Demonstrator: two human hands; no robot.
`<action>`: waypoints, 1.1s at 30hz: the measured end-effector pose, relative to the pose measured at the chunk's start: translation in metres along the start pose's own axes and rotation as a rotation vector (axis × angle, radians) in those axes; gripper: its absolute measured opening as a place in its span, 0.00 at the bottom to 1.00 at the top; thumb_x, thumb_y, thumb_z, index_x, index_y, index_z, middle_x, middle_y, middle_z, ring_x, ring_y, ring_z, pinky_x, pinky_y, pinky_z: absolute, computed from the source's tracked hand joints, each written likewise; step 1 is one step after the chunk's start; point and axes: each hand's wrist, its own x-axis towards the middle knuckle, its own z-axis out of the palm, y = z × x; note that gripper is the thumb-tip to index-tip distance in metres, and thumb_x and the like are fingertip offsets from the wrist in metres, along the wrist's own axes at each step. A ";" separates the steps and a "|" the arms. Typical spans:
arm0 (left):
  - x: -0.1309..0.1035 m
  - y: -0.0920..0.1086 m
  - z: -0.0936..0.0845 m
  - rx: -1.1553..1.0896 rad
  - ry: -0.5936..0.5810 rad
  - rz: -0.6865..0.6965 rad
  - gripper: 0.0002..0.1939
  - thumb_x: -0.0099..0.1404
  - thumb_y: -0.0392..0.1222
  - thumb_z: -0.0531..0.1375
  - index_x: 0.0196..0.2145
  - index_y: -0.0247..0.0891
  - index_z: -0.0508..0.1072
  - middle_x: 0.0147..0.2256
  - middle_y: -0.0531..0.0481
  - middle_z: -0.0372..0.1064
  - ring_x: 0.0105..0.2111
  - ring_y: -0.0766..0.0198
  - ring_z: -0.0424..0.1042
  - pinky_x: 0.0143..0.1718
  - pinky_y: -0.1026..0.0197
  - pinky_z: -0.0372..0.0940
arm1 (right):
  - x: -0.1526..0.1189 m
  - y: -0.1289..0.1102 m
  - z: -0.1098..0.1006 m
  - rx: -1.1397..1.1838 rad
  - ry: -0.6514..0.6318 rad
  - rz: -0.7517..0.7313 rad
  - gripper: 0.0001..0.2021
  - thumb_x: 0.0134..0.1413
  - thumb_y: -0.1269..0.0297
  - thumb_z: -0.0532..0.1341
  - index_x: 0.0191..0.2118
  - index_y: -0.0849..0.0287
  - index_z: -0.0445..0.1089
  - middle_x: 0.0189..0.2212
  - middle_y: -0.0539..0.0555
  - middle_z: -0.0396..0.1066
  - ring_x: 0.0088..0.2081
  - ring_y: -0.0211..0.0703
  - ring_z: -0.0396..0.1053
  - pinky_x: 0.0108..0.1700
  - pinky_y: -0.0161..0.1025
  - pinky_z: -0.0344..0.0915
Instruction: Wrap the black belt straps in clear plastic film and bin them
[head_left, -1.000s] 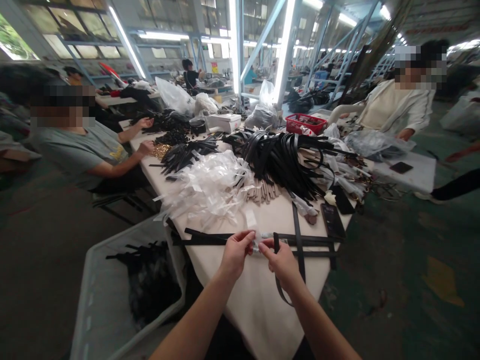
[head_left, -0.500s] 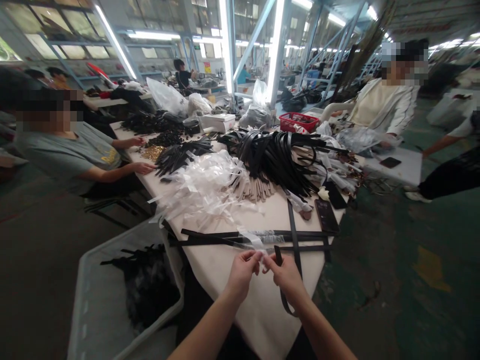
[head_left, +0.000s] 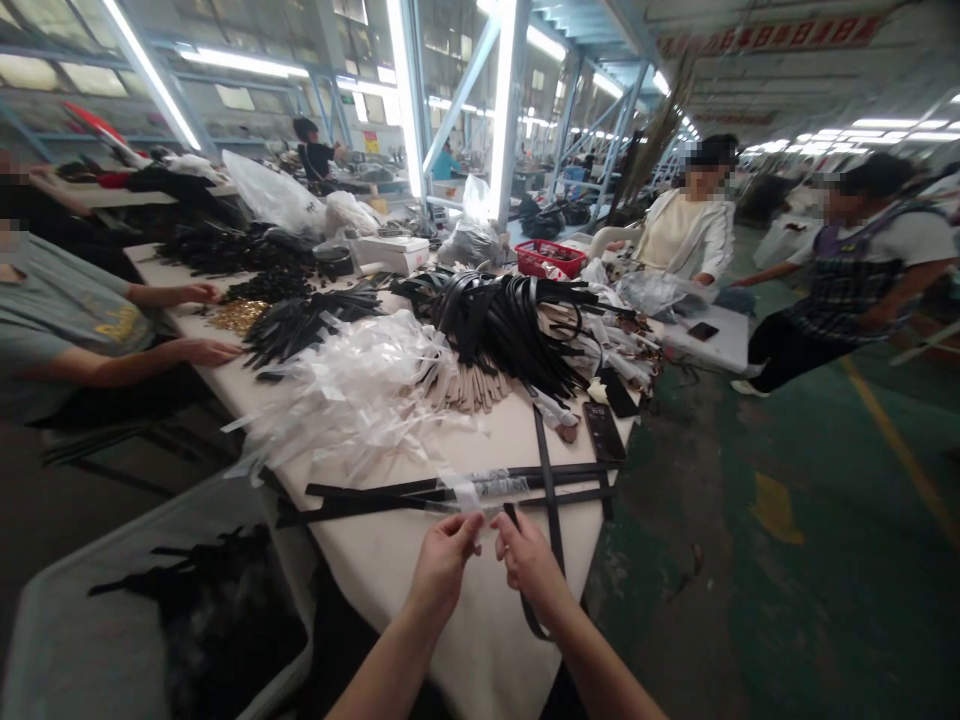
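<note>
We have both hands up over the near end of the counter [head_left: 480,610]; the left hand [head_left: 442,560] and the right hand [head_left: 525,555] meet fingertip to fingertip, pinched on the mouth of a clear plastic sleeve [head_left: 480,490], likely to hold it open for the black strap [head_left: 536,590] that loops down from the right hand; the sleeve's far end lies on the counter just beyond the hands, across a few long black straps [head_left: 420,495] laid flat there. Beyond those, a heap of clear sleeves [head_left: 352,390] and a tangle of black straps [head_left: 510,320] sit within reach, we'd judge as stock. What the fingertips actually grip is hard to make out, the plastic being nearly see-through; the strap's lower loop is partly hidden behind the right wrist; the grey bin [head_left: 90,640] left of the counter is cut off by the edge.
</note>
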 end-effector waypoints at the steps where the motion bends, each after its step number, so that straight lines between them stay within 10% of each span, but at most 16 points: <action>1: 0.001 0.002 0.000 -0.036 0.042 0.012 0.15 0.49 0.46 0.74 0.28 0.31 0.79 0.24 0.50 0.70 0.21 0.73 0.60 0.25 0.67 0.57 | -0.003 0.001 -0.001 0.055 -0.013 0.025 0.22 0.58 0.41 0.57 0.36 0.58 0.68 0.22 0.45 0.63 0.15 0.28 0.47 0.15 0.28 0.45; 9: 0.005 0.009 0.009 -0.244 0.155 0.009 0.17 0.49 0.46 0.74 0.27 0.30 0.76 0.25 0.51 0.69 0.22 0.73 0.62 0.25 0.67 0.60 | -0.017 0.005 0.002 0.000 -0.181 0.003 0.25 0.62 0.42 0.53 0.38 0.63 0.69 0.20 0.53 0.72 0.16 0.35 0.64 0.18 0.30 0.58; 33: 0.002 0.008 0.023 -0.226 0.166 -0.081 0.23 0.48 0.54 0.73 0.29 0.30 0.74 0.24 0.52 0.68 0.17 0.75 0.59 0.15 0.69 0.50 | -0.008 0.008 0.011 -0.187 -0.180 0.020 0.26 0.62 0.41 0.51 0.36 0.63 0.70 0.19 0.52 0.73 0.13 0.33 0.62 0.17 0.29 0.53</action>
